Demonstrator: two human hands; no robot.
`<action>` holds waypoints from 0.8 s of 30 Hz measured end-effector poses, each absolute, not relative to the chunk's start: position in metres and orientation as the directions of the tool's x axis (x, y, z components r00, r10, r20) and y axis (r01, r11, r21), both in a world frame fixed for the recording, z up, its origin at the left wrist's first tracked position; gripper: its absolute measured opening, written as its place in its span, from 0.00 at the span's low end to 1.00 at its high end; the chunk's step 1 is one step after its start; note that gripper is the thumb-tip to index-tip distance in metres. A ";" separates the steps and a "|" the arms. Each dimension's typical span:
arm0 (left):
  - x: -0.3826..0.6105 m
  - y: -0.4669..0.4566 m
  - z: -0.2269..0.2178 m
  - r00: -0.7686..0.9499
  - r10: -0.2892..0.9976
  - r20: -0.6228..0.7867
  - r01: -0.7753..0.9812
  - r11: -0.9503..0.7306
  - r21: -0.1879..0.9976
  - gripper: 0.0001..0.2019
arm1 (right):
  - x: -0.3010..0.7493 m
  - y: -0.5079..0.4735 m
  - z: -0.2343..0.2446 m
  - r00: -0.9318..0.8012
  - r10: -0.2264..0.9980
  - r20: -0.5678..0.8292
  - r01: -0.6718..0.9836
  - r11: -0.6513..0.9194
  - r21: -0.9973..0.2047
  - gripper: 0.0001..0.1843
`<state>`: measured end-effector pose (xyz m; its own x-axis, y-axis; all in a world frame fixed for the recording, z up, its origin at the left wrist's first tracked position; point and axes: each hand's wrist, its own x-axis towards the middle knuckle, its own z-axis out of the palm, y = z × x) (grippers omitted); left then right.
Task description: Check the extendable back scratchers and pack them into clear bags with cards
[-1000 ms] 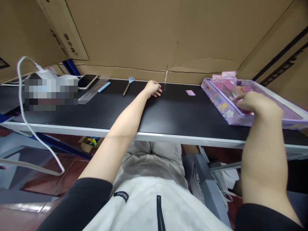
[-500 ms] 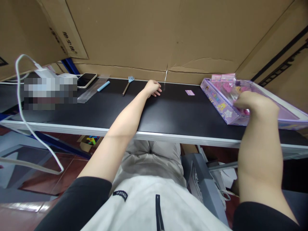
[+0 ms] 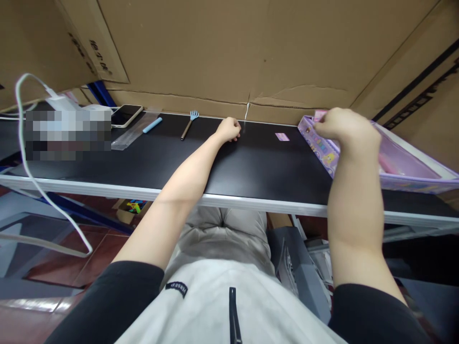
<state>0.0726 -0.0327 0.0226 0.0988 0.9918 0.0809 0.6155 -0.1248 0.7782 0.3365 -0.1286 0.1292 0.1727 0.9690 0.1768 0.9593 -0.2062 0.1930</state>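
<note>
My left hand (image 3: 228, 130) rests on the black tabletop near its back edge, fingers curled in a loose fist with nothing visible in them. Over the left part of a purple cartoon-printed box (image 3: 423, 185) is my right hand (image 3: 346, 125), its fingers bent and closed. What they hold is hidden behind the hand. Beside its fingers shows the pink top of a packet (image 3: 320, 115). A pink piece (image 3: 389, 163) lies inside the box, right of my wrist. Between my hands lies a small pink-purple card (image 3: 282, 137).
Left of my left hand lie a fork-like blue-headed stick (image 3: 189, 125), a light blue tube (image 3: 152, 125), a clear plastic bag (image 3: 131, 136) and a phone (image 3: 126, 115). A white cable (image 3: 22, 143) loops over the table's left front edge. Cardboard (image 3: 201, 52) walls the back.
My right hand has moved left and up from inside the box to above its left side. The fingers of my left hand have curled in more.
</note>
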 end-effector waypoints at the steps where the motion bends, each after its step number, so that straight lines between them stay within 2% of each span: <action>1: 0.073 -0.033 0.022 0.117 0.986 0.120 0.665 -0.167 0.728 0.11 | 0.315 -0.132 0.135 0.188 0.975 0.115 0.967 -0.204 0.153 0.26; 4: 0.074 -0.038 0.023 0.193 0.951 0.241 0.805 -0.294 0.515 0.15 | 0.264 -0.128 0.141 0.089 0.994 0.058 0.988 -0.095 0.120 0.27; 7: 0.078 -0.045 0.026 0.273 0.927 0.259 0.859 -0.356 0.368 0.18 | 0.238 -0.107 0.126 0.007 0.998 0.061 0.989 -0.016 0.147 0.23; 11: 0.083 -0.051 0.029 0.345 0.909 0.236 0.858 -0.407 0.314 0.19 | 0.225 -0.080 0.088 -0.089 0.994 0.070 0.978 0.074 0.197 0.24; 14: 0.085 -0.057 0.033 0.367 0.904 0.219 0.870 -0.417 0.262 0.21 | 0.222 -0.076 0.065 -0.130 0.991 -0.012 0.962 0.129 0.242 0.26; 19: 0.091 -0.066 0.039 0.386 0.903 0.187 0.887 -0.419 0.192 0.22 | 0.219 -0.086 0.049 -0.172 0.984 -0.048 0.954 0.178 0.239 0.28; 24: 0.095 -0.069 0.040 0.374 0.915 0.150 0.883 -0.401 0.243 0.20 | 0.221 -0.092 0.046 -0.182 0.982 -0.057 0.953 0.190 0.236 0.30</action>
